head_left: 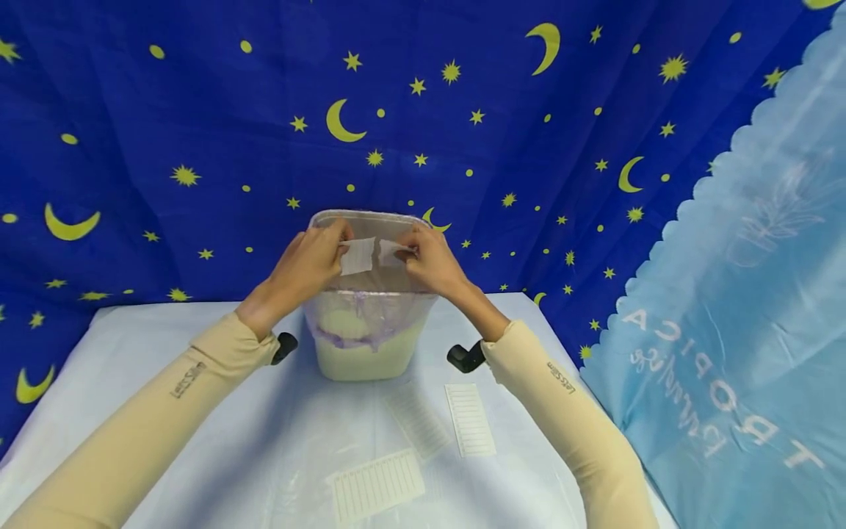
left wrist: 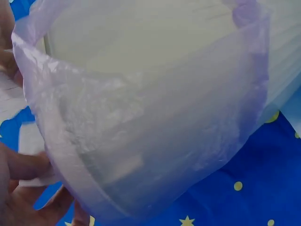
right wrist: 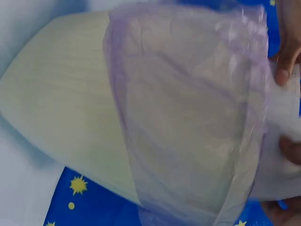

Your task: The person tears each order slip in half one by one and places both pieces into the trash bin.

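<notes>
Over the mouth of a cream bin, both hands hold paper, with a ragged tear gap between the two pieces. My left hand pinches the larger white piece between thumb and fingers. The smaller piece is pinched by my right hand. A translucent purple bag lines the bin and folds down over its rim. In the right wrist view, the bag covers the bin's upper part, with fingers and paper at the right edge.
Printed ruled slips lie on the white-covered table in front of the bin: one on the right, one near the front, and a fainter one between. A blue star-patterned cloth hangs behind; a light-blue curtain hangs at right.
</notes>
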A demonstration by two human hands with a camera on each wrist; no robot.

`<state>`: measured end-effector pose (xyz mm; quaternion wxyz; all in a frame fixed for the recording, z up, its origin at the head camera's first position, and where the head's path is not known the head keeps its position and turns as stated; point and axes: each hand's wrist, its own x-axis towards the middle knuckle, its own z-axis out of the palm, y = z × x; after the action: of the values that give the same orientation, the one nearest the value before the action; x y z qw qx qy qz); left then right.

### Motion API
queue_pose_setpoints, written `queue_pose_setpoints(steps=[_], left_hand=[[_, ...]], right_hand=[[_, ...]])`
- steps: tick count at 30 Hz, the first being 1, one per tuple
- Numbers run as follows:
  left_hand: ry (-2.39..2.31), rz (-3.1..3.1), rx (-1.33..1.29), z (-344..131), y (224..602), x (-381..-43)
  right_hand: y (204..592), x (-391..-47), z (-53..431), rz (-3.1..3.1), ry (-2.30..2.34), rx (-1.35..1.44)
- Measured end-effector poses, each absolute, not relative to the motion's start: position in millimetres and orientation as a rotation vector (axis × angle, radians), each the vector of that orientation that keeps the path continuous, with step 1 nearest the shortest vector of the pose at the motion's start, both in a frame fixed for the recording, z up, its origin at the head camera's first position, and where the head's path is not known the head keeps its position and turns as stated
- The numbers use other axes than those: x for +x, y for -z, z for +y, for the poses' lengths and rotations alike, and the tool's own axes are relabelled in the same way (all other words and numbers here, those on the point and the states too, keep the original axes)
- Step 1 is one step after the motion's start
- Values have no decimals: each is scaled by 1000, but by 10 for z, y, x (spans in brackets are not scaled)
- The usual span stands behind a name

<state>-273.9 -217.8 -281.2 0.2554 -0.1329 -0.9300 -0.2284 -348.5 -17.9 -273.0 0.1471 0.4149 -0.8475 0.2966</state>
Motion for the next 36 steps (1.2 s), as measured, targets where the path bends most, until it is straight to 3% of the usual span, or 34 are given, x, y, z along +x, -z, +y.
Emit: queue_pose_setpoints(steps=[12,26,36], left_hand=[[483,-2679,-293,-2205,2777,-2864],[775,-2755,-328,-2267,2762,-2895],[725,-2759,-339,-2308,2796,-2912]], right_hand=[[2756,-3672,-300,-2572,-814,1271],[2786,-3735,-282,-2640,-725,1242],[2826,-3759,-262,-2614,-668,1261]])
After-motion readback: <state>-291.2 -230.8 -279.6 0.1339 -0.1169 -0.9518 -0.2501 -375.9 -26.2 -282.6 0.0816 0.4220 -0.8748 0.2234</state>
